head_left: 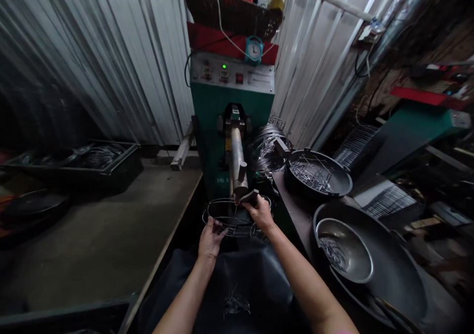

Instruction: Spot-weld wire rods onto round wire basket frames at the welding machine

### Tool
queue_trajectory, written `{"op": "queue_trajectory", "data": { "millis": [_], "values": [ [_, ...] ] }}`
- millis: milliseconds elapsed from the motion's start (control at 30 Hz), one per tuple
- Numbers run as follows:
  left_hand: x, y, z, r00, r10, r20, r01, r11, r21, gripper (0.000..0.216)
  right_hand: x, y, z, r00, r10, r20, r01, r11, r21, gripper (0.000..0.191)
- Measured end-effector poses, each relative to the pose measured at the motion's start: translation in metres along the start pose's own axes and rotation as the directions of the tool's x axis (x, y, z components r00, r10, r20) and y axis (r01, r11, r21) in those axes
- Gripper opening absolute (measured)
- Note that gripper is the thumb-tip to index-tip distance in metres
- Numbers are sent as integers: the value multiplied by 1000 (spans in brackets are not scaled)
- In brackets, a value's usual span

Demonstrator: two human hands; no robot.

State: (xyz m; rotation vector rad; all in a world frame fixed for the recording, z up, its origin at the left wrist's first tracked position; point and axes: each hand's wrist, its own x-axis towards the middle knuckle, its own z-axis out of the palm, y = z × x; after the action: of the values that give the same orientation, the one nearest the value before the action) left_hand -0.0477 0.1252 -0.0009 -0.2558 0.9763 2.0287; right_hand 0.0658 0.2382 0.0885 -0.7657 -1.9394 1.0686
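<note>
A round wire frame (229, 218) sits between the hands, under the tip of a metal arm (237, 151). The left hand (210, 240) pinches the frame's near-left rim between thumb and fingers; the right hand (261, 212) grips a small dark block (250, 196) against that tip. Wire scraps (237, 304) lie on dark cloth (259, 270) below both hands. Beyond them stands a green machine (207, 106). Right of the right hand are a black pan (338, 178) holding wires and, nearer, a metal bowl (357, 240) inside a larger pan (392, 265).
</note>
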Motion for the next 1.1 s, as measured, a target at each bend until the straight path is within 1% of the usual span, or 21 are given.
{"op": "queue_trajectory", "data": {
  "millis": [67, 100, 133, 167, 200, 233, 267, 300, 333, 400, 433, 533, 600, 667, 767, 900, 1000, 1100],
  "values": [
    [-3, -1, 0, 999, -44, -1, 44, 999, -1, 40, 1, -1, 0, 1000, 11, 9, -11, 999, 32, 15],
    [-7, -1, 0, 999, -46, -16, 46, 999, 21, 38, 1, -1, -1, 1000, 30, 7, -30, 997, 67, 16],
    [-12, -1, 0, 999, -21, -43, 24, 998, 66, 37, 2, -1, -3, 998, 58, -4, -57, 992, 116, 18],
    [-19, -2, -1, 996, 34, -80, -24, 991, 130, 36, 1, 0, -7, 995, 96, -34, -88, 979, 183, 19],
    [-26, -4, -3, 987, 120, -109, -95, 973, 211, 37, 1, 1, -11, 987, 140, -84, -114, 958, 262, 21],
    [-35, -7, -4, 970, 218, -109, -177, 937, 301, 38, -1, 4, -17, 973, 185, -137, -130, 932, 338, 22],
    [-42, -12, -4, 948, 309, -76, -258, 886, 385, 41, -4, 8, -23, 956, 224, -189, -134, 909, 395, 24],
    [-49, -17, -4, 928, 373, -20, -325, 831, 452, 46, -9, 13, -30, 940, 250, -230, -134, 895, 426, 24],
    [-54, -22, -2, 915, 402, 40, -367, 786, 497, 51, -14, 19, -35, 929, 265, -258, -135, 892, 431, 25],
    [-59, -33, 7, 913, 396, 103, -385, 744, 546, 55, -26, 31, -43, 924, 279, -261, -161, 903, 398, 27],
    [-59, -38, 14, 915, 392, 100, -378, 739, 558, 54, -31, 36, -45, 924, 288, -253, -178, 907, 382, 28],
    [-51, -49, 35, 919, 392, 50, -355, 761, 543, 50, -40, 46, -46, 932, 306, -192, -220, 902, 370, 28],
    [-45, -52, 45, 926, 377, 29, -343, 805, 484, 47, -40, 48, -46, 946, 293, -138, -227, 904, 363, 27],
    [-42, -53, 50, 931, 365, 18, -340, 847, 409, 44, -39, 49, -47, 956, 274, -101, -220, 905, 364, 26],
    [-41, -52, 50, 927, 374, 13, -355, 870, 343, 44, -40, 46, -51, 972, 229, -57, -192, 908, 373, 24],
    [-44, -49, 48, 937, 348, 31, -338, 881, 330, 43, -45, 34, -59, 986, 169, -9, -157, 932, 326, 19],
    [-48, -48, 45, 948, 316, 42, -313, 896, 315, 42, -46, 27, -62, 987, 157, 30, -159, 941, 300, 19],
    [-52, -46, 40, 948, 315, 57, -317, 900, 299, 41, -46, 27, -58, 981, 173, 91, -192, 941, 278, 20]
  ]
}}
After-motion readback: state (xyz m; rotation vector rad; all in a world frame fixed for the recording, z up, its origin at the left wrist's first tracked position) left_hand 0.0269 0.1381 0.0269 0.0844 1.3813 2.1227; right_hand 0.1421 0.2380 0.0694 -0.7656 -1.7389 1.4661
